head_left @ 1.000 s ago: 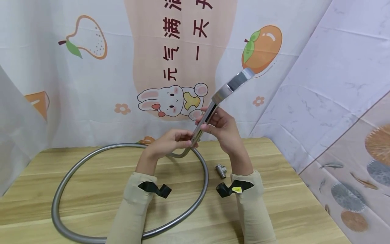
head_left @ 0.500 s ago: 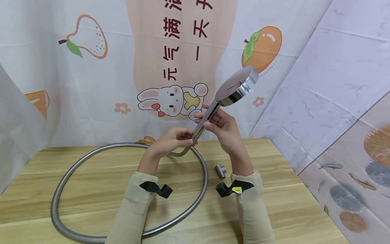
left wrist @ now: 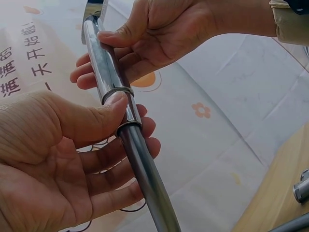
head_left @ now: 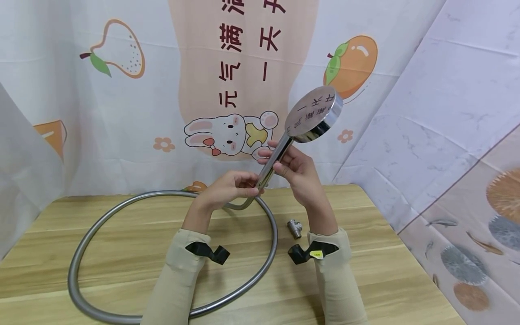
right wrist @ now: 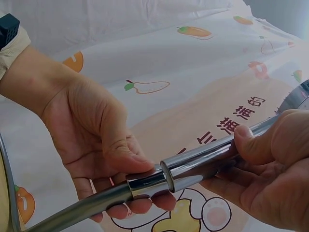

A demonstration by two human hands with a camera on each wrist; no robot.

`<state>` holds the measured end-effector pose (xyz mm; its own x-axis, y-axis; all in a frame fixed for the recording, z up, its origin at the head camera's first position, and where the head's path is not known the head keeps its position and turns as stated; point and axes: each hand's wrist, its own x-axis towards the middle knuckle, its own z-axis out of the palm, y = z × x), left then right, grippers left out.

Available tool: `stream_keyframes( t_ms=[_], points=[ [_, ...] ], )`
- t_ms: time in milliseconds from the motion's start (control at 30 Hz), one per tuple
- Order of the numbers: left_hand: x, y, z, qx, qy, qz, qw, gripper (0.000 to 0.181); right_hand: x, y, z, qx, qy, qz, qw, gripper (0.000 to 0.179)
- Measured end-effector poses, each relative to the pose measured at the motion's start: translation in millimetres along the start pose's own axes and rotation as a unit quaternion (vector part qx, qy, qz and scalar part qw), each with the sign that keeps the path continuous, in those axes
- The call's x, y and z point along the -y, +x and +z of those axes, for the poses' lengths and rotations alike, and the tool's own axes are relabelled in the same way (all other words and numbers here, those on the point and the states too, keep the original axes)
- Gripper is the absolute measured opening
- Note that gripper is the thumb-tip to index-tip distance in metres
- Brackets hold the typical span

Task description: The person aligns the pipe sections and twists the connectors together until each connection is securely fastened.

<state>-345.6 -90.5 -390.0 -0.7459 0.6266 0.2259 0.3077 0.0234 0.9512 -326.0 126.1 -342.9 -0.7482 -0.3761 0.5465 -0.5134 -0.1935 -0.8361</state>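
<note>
A chrome hand shower (head_left: pixel 310 113) is held up at a tilt above the table, its round mirror-like back towards the head camera. My right hand (head_left: pixel 298 169) grips its handle (right wrist: pixel 207 154) between thumb and fingers. Lower down, my left hand (head_left: pixel 227 189) pinches the shiny end fitting (left wrist: pixel 126 108) of the grey shower hose (left wrist: pixel 147 179). That fitting meets the bottom of the handle in both wrist views; how far it is screwed in I cannot tell. From there the hose bends down and lies in a wide loop on the table.
A small metal tee valve (head_left: pixel 294 229) lies on the wooden table (head_left: pixel 365 271) beside my right forearm. The hose loop (head_left: pixel 75 257) spreads over the left and middle of the table. A printed curtain (head_left: pixel 138 113) hangs behind, and a pale sheet (head_left: pixel 459 135) stands along the right.
The shower head has turned about its handle, from edge-on to showing its round back with reflected lettering. Both hands keep their hold in nearly the same place.
</note>
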Motion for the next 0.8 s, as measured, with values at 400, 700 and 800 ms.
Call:
stream_keyframes(
  t_ms=[400, 700, 800],
  points=[
    [1.2, -2.7, -3.5, 0.053, -0.009, 0.019, 0.9983, 0.032, 1.9, -1.0, 0.4, 0.022, 0.0, -0.017, 0.9996, 0.041],
    [1.6, -3.0, -4.1, 0.053, -0.006, 0.022, 0.9983, 0.03, 0.1, -0.5, -0.3, 0.018, 0.0, -0.022, 0.9996, 0.041],
    [2.7, -2.8, -4.3, 0.052, -0.007, 0.02, 0.9984, 0.03, -0.4, -0.4, -0.3, 0.008, 0.0, -0.023, 0.9997, 0.041]
  ],
)
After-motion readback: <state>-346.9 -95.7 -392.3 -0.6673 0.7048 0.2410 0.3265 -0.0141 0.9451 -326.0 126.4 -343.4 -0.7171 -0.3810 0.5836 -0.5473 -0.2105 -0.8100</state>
